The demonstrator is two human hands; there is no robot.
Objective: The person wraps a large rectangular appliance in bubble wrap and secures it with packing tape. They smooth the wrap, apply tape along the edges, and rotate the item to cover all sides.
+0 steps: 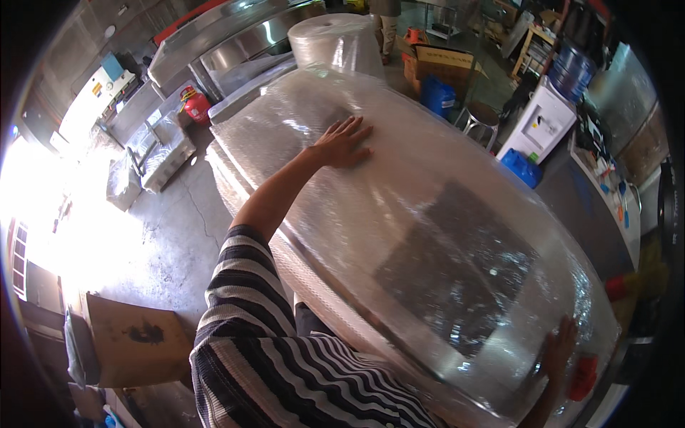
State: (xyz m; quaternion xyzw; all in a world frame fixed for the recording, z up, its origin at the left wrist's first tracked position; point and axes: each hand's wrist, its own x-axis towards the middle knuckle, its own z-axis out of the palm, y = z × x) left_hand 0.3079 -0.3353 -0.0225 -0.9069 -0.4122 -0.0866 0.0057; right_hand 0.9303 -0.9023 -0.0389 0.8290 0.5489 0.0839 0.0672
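While clear film (399,167) covers the long, broad slab (303,207) across most of the view, here's the left hand (341,145), palm down toward the slab's far end, fingers stretched and spread, pressing on the sheet and gripping nothing! Down at the slab's right end the right hand (559,351) reaches in near the corner, fingers extended against the film; it's dim there, but no grip on anything shows. Just beside it, a red object (585,378), too murky to identify.

And where's that slab? Right in front of the person, running slantwise from near the big roll of clear wrap (334,48) down to the lower right, its near long edge close by the striped shirt (278,371).

So how far along? Top face: covered, by the look of it, from end to end, with a dark rectangular patch (457,264) showing through toward the right end. Along the near long edge, textured bubble wrap (314,278) runs below the top, so I'd judge the wrapping well advanced. But it's no smooth finish yet! Wrinkles and bright creases crowd the right end, and the covering looks loose in places; smoothing and securing seem to be what's left. The underside and the far long side? Hidden, so whether they're closed up, I can't call it.
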